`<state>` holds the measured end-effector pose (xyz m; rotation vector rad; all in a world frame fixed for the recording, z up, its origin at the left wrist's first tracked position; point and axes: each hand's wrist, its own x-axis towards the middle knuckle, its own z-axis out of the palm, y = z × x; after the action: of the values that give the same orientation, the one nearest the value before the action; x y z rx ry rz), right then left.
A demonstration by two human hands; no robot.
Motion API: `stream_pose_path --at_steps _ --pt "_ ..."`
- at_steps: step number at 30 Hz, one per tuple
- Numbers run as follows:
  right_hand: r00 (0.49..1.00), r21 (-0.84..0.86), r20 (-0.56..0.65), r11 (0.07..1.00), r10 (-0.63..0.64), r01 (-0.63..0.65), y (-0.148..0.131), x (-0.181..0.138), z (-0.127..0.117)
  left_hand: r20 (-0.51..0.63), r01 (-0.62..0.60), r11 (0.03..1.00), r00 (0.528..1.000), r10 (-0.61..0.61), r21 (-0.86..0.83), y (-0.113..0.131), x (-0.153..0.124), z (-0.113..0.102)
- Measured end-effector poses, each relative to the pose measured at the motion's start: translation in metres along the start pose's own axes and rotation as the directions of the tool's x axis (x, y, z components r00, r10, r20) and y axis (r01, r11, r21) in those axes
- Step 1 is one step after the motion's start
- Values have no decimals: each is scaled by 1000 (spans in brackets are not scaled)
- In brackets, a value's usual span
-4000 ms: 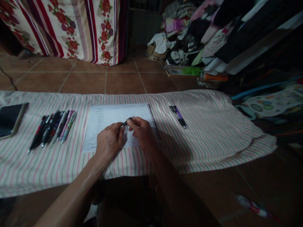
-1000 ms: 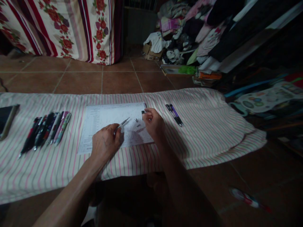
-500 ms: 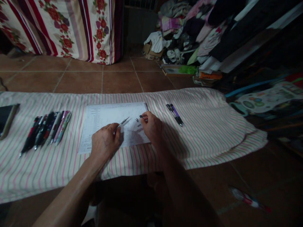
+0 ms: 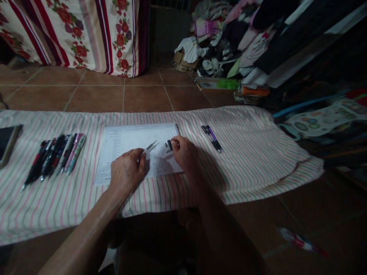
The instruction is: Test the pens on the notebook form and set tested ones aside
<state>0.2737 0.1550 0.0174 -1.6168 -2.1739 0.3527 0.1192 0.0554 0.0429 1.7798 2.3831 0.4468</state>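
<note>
My left hand is closed around a slim pen, whose thin pointed end sticks out toward the upper right. My right hand pinches a short black pen part over the right side of a spiral notebook. Just left of that part is a small silver piece; whether it touches the page I cannot tell. Printed lines cover the notebook's open page, and its coil is at the upper right. Beyond my right hand, a purple pen and a black pen lie side by side.
Several pens lie in a row at the left on the striped cloth. A dark flat device is at the far left edge. Clothes are heaped beyond the tiled floor. A red-and-clear item lies lower right.
The black part in my right fingers has turned from nearly level to more upright, and its lower end shows more. My left hand and the pen are almost unmoved.
</note>
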Motion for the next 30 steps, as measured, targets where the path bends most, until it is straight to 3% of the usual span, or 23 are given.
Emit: stream_pose_path --at_steps 16,23,30 --pt "1000 65 -5 998 -2 2 3 1 -7 34 -22 1000 999 21 23 3 0 0" --pt "998 289 -55 957 4 12 -8 1 -10 27 -28 999 999 27 32 3 0 1" --pt "997 513 61 859 -40 3 -20 -5 3 4 -3 1000 1000 3 10 4 0 2"
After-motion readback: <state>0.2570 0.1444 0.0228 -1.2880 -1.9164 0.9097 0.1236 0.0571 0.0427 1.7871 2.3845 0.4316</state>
